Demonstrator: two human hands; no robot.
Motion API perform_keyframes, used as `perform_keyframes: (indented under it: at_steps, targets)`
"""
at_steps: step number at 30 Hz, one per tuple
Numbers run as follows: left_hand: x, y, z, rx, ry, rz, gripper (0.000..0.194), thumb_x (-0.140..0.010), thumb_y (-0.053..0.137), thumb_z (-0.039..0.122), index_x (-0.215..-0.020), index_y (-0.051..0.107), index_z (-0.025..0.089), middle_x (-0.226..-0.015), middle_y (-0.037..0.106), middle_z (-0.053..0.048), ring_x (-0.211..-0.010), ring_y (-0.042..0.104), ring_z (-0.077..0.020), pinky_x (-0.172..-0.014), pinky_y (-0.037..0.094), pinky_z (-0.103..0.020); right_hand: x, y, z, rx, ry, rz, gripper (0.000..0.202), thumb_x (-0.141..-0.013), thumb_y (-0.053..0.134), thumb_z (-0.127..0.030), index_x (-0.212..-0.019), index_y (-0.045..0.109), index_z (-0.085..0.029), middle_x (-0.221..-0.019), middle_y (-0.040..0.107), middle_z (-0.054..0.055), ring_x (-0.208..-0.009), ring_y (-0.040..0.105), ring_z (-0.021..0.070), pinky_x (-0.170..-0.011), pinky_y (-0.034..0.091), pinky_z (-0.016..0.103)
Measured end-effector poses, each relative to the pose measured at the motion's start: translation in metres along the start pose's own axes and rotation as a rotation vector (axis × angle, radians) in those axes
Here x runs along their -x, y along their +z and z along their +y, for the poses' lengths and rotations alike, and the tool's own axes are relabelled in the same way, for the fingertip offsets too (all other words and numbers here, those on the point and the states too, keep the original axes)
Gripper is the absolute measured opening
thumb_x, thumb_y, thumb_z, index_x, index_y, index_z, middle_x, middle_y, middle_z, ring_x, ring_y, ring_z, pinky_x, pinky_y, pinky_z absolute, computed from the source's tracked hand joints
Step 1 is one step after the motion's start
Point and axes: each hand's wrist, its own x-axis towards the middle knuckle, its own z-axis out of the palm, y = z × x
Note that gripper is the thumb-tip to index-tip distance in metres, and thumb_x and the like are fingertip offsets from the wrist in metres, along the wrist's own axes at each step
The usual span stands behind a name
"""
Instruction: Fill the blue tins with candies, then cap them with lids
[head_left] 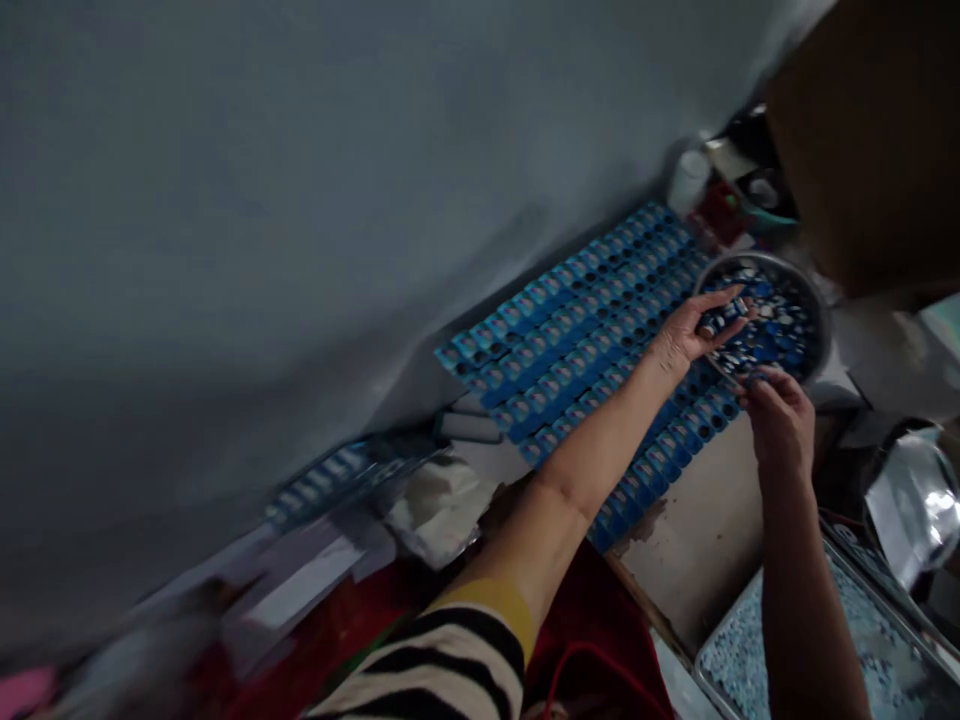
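Observation:
My left hand (694, 330) reaches over the near side of a round metal bowl (823, 340). Its fingers curl loosely around several small blue-and-white pieces (721, 318) lying in the palm. More small blue, white and dark pieces (780, 325) fill the bowl. At the bowl's lower rim, my right hand (784, 410) is closed in a pinch on a small dark blue piece (756, 378), partly hidden by the fingers. Beneath my left forearm lie rows of blue printed cards (592, 350), many bearing a dark round spot.
A grey wall (300, 200) rises behind the cards. A white container (688, 180) stands past their far end, by a large brown box (870, 150). At lower right is a tray of pale blue bits (885, 640), beside a shiny silver bag (915, 505). Crumpled plastic (442, 505) lies left.

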Motion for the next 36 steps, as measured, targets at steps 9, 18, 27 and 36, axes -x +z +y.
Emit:
perform_keyframes:
  at_steps: [9,18,27,36]
  targets:
    - [0.206,-0.19,0.094,-0.034,0.309,0.526,0.018,-0.079,0.086,0.003,-0.089,0.08,0.016,-0.092,0.083,-0.005,-0.085,0.081,-0.0175,-0.086,0.068,-0.027,0.044,0.207,0.102,0.498,-0.063,-0.472,0.017,-0.073,0.083,-0.037,-0.086,0.083,-0.026,-0.078,0.078,0.001,-0.072,0.072,0.0226,-0.072,0.06,0.037]
    - [0.298,-0.275,0.141,0.189,0.439,0.637,0.014,-0.083,0.079,0.005,-0.087,0.078,0.018,-0.089,0.083,-0.006,-0.085,0.083,-0.0191,-0.074,0.07,-0.025,0.04,0.367,0.13,1.434,-0.521,-0.737,0.026,-0.093,0.063,-0.017,-0.103,0.086,-0.02,-0.112,0.085,0.011,-0.105,0.079,0.0283,-0.096,0.058,0.039]
    - [0.286,-0.28,0.151,0.249,0.376,0.469,0.017,-0.084,0.075,0.009,-0.099,0.082,0.015,-0.104,0.085,-0.011,-0.102,0.084,-0.024,-0.084,0.071,-0.03,0.006,0.392,0.122,1.653,-0.39,-0.683,0.022,-0.086,0.09,-0.042,-0.09,0.079,-0.022,-0.097,0.08,0.008,-0.093,0.072,0.0254,-0.083,0.055,0.037]
    - [0.275,-0.269,0.136,0.29,0.44,0.497,0.023,-0.084,0.071,0.002,-0.101,0.082,0.012,-0.102,0.084,-0.011,-0.103,0.08,-0.0207,-0.11,0.066,-0.041,0.052,0.371,0.101,1.286,-0.44,-0.856,0.013,-0.088,0.079,-0.033,-0.093,0.079,-0.02,-0.096,0.081,0.006,-0.093,0.075,0.0231,-0.087,0.056,0.033]
